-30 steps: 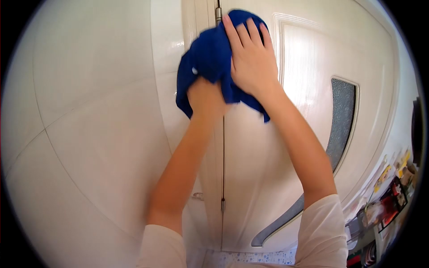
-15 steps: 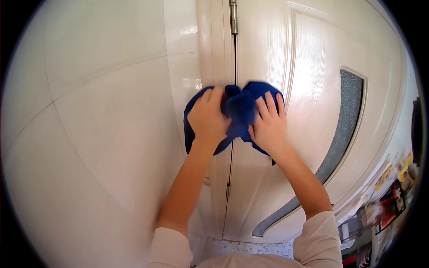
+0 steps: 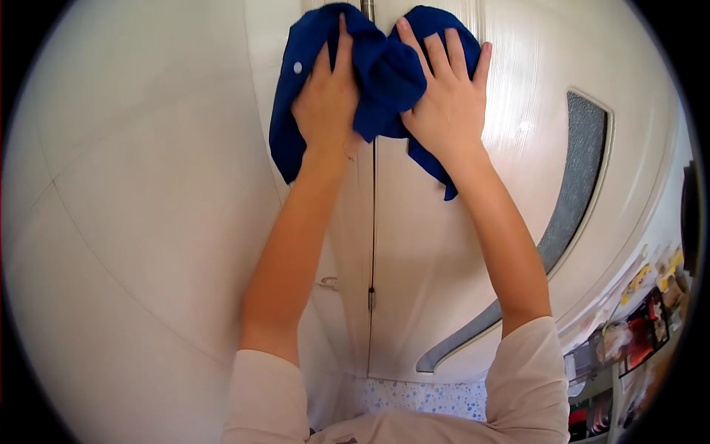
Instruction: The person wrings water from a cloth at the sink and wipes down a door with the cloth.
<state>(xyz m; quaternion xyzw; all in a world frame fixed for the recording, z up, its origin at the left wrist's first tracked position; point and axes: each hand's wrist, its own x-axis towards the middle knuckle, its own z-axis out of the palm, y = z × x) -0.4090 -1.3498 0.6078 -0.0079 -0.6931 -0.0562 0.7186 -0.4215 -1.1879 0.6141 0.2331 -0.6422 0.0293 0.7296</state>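
Observation:
A dark blue cloth (image 3: 396, 74) lies against the cream door (image 3: 518, 170) and its frame, bunched in the middle and spread to both sides. Whether it is one piece or two I cannot tell. My left hand (image 3: 328, 103) holds its left part over the door frame and wall edge, fingers stretched upward. With fingers spread, my right hand (image 3: 450, 103) presses the right part flat on the door panel. A loose corner hangs below my right palm. A small white spot shows on the cloth's left side.
Pale wall tiles (image 3: 148, 222) fill the left. A hinge (image 3: 371, 298) sits on the door gap below my hands. The door has a curved textured glass strip (image 3: 580, 170). Shelves with assorted items (image 3: 614, 348) stand at lower right, above a speckled floor (image 3: 421, 397).
Both hands have moved upward along the door and frame, carrying the blue cloth with them. The left part of the cloth is spread wider, and my arms reach further out.

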